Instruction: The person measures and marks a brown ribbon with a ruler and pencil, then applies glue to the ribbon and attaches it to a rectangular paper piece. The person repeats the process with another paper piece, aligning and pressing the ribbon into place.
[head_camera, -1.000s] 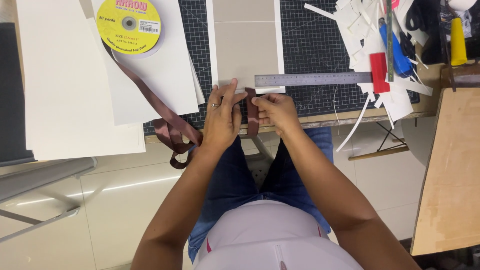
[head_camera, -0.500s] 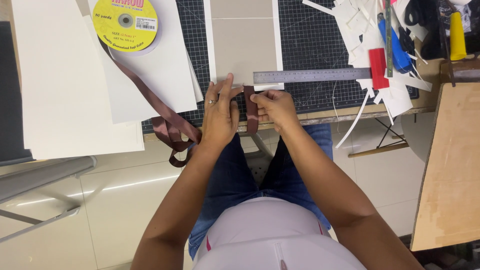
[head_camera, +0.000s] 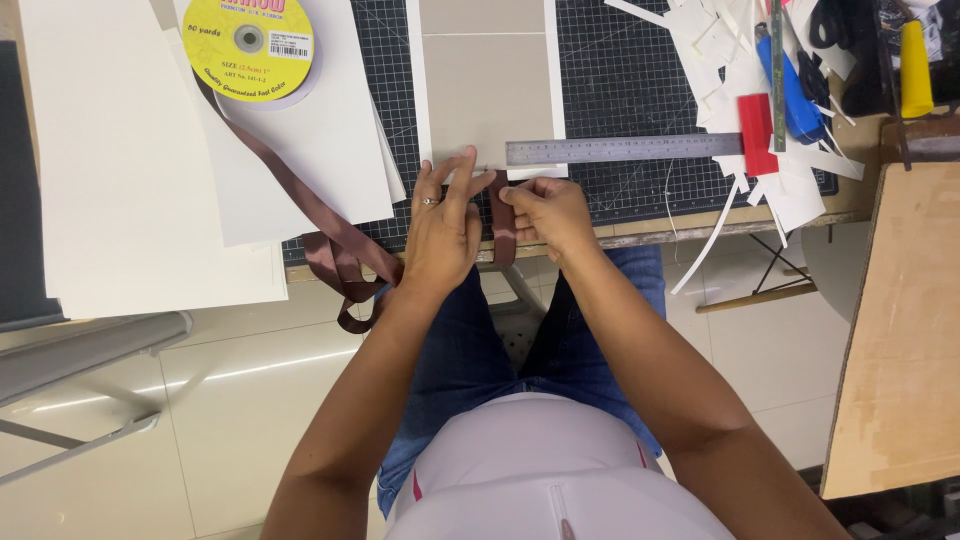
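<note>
Two hands (head_camera: 490, 215) (both pinching) on ribbon (head_camera: 501, 225)

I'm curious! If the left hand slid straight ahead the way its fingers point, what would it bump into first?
Probably the flat beige card panel: the left hand points up-table, fingertips already at its near edge. The steel ruler lies just to the right.

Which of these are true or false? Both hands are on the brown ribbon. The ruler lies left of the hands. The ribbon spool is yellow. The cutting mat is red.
1. Both the left hand and the right hand are on the brown ribbon: true.
2. The ruler lies left of the hands: false, it reaches to their right.
3. The ribbon spool is yellow: true.
4. The cutting mat is red: false, it is dark with a pale grid.
</note>
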